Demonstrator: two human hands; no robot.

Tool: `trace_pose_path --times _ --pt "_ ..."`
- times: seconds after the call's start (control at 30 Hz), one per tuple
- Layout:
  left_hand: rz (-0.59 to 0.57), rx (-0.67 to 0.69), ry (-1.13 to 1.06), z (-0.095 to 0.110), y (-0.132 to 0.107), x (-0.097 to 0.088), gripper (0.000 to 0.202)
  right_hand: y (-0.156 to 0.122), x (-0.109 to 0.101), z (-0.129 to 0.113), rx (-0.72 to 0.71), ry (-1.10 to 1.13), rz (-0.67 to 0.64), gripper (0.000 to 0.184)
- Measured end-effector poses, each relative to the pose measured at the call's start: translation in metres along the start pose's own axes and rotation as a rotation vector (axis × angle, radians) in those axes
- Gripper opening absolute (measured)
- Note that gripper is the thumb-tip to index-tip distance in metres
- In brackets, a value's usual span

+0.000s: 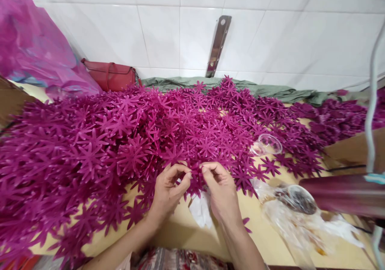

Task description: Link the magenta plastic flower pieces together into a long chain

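Observation:
A wide heap of magenta star-shaped artificial flower pieces (pixel 129 152) with narrow petals covers much of the table. At its near edge, my left hand (pixel 170 188) is closed in a pinch, thumb against forefinger. My right hand (pixel 221 190) pinches the same way, a small gap to the right. Between the fingertips is one magenta flower piece (pixel 196 178), its petals held at either side; its outline blends into the heap behind. Under my hands, a white crumpled tissue (pixel 201 210) lies on the yellow tabletop (pixel 177 236).
A clear plastic cup (pixel 270 144) lies right of centre in the heap. Further right are crumpled plastic bags (pixel 282 222) and a blurred dark-red cylinder (pixel 343 194) near a pale upright cable (pixel 371 101). A red purse (pixel 111 75) and pink plastic sheeting (pixel 39 41) sit back left, against a tiled wall.

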State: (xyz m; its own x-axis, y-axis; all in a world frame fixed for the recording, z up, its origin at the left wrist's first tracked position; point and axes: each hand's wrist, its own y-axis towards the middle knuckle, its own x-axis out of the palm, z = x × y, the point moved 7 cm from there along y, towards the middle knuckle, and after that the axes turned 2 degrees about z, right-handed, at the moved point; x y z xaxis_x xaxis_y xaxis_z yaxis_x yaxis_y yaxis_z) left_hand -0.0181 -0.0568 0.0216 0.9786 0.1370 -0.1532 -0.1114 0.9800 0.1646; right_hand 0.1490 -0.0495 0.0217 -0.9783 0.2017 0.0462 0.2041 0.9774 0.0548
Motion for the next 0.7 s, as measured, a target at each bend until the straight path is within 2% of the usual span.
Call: trace_pose_path --times 0.07,0.17,0.33,0.43,0.5,0.6,0.7 --pt "0.046 -0.048 -0.104 -0.001 0.001 -0.003 0.008 0.003 -0.008 0.008 0.064 0.138 0.095 0.019" --pt "0.127 -0.096 -0.21 -0.004 0.004 -0.008 0.011 0.008 -0.016 0.011 0.092 0.295 0.166 0.023" --pt "0.203 -0.136 -0.307 -0.012 0.005 -0.009 0.016 0.012 -0.021 0.011 0.063 0.349 0.201 0.019" --pt "0.183 -0.121 -0.26 -0.012 0.002 -0.008 0.039 0.009 -0.021 0.01 0.043 0.302 0.212 0.018" --pt "0.171 -0.093 -0.196 -0.01 0.0 -0.009 0.044 0.006 -0.019 0.006 0.006 0.191 0.189 0.026" --pt "0.217 -0.062 -0.132 -0.006 -0.002 -0.015 0.035 0.002 -0.016 -0.005 -0.06 0.002 0.152 0.035" --pt "0.253 -0.025 -0.131 -0.002 -0.002 -0.019 0.024 -0.001 -0.015 -0.016 -0.128 -0.063 0.145 0.035"
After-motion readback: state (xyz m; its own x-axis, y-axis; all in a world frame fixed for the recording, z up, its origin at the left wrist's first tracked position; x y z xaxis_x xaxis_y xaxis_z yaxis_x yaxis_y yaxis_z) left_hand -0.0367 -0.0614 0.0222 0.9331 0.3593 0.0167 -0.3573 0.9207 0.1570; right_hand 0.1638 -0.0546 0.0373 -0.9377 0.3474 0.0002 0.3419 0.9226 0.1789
